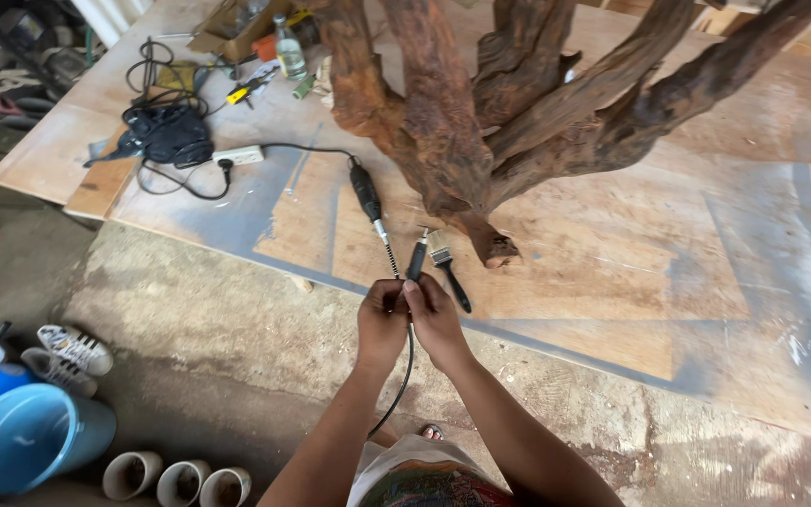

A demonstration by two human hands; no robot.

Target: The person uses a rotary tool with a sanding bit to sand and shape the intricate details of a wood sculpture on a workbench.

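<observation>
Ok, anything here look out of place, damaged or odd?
Nothing looks spilled or broken. Both hands, left and right, hold the black tool handpiece. Only the tangled cables at the board's corner look messy.

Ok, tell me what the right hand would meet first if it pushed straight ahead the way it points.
Judging by this single view, the right hand, gripping the black handpiece, would likely meet the paintbrush first, then the tip of the driftwood root. Depth is unclear.

We see soft, even daylight with faint shadows, sharp focus throughout, and wide-angle bending at the edges.
</observation>
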